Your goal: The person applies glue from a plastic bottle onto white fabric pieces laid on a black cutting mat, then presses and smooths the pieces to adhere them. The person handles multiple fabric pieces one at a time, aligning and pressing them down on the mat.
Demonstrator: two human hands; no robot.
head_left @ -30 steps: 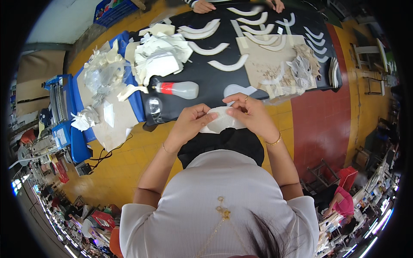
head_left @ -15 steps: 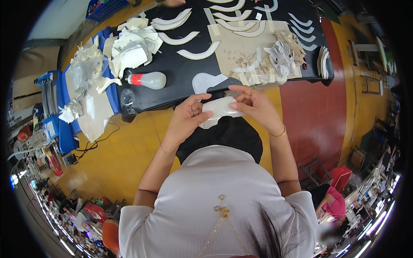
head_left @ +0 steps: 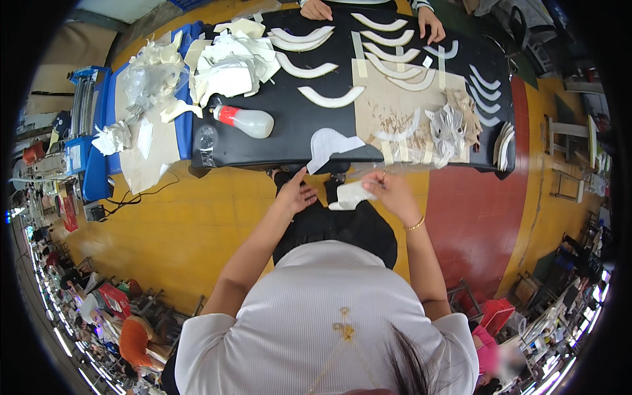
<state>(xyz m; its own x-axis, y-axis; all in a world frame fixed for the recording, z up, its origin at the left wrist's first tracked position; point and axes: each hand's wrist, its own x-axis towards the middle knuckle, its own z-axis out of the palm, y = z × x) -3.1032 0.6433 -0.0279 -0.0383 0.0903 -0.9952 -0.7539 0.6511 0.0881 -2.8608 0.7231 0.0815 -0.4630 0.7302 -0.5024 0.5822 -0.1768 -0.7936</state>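
A white, glossy curved piece (head_left: pixel 350 195) is pinched by its right end between the thumb and fingers of my right hand (head_left: pixel 394 196), in front of the black table's near edge. My left hand (head_left: pixel 297 195) is apart from it, fingers spread, holding nothing. The left index fingertip points up at a flat white cut-out piece (head_left: pixel 327 146) with a rounded head and a side arm, which lies at the table's front edge. Whether that finger touches the cut-out I cannot tell.
On the black table (head_left: pixel 289 148) lie several white curved strips (head_left: pixel 332 97), a pile of white scraps (head_left: pixel 234 62), a red-labelled bottle (head_left: pixel 245 122) and a brown board (head_left: pixel 388 108) with crumpled strips. A co-worker's hands (head_left: pixel 431 26) rest at the far edge. A blue stand (head_left: pixel 99 148) is left.
My left hand has let go of the white curved piece and moved left and down. My right hand holds it alone, lower. The view has shifted, bringing a co-worker's hands into sight.
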